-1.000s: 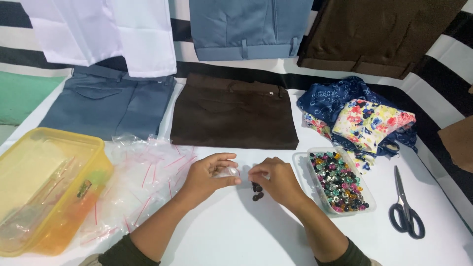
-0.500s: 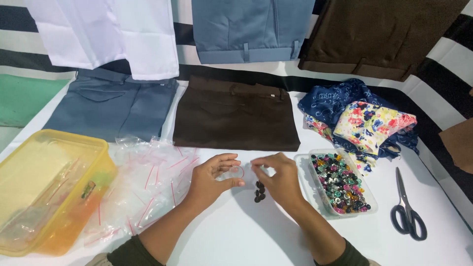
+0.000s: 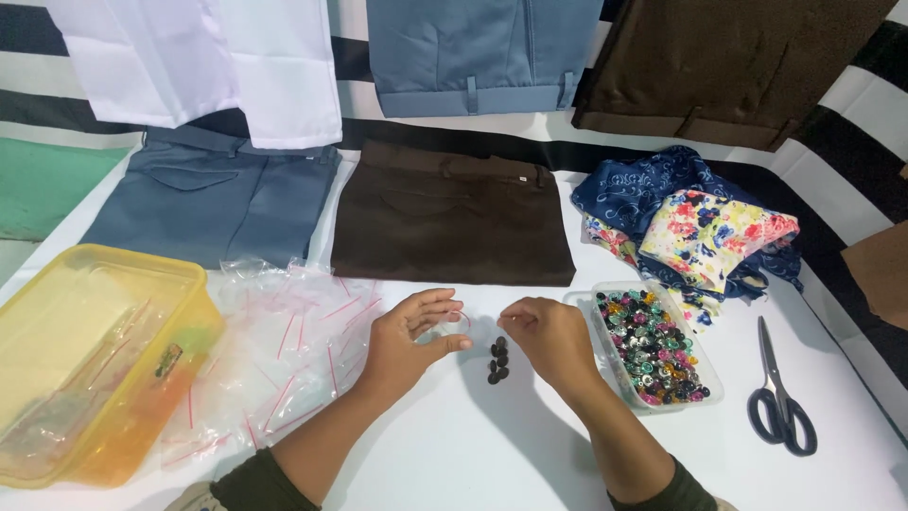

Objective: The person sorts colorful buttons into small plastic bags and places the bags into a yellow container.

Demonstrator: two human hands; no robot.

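Note:
My left hand (image 3: 409, 338) and my right hand (image 3: 547, 338) rest on the white table (image 3: 473, 445), both pinching a small clear zip bag (image 3: 454, 323) with a red strip held between them. A small heap of dark buttons (image 3: 497, 359) lies on the table just below the bag, between my two hands. My right hand sits next to a clear tray of coloured buttons (image 3: 651, 344).
A pile of clear zip bags (image 3: 284, 350) lies left of my left hand, beside a yellow plastic box (image 3: 90, 355). Scissors (image 3: 777, 393) lie at the right. Folded brown trousers (image 3: 454, 213), blue trousers (image 3: 213, 199) and floral cloth (image 3: 695, 227) lie farther back.
My hands have drawn slightly apart with the bag between them. The dark buttons now lie uncovered in a small heap on the table.

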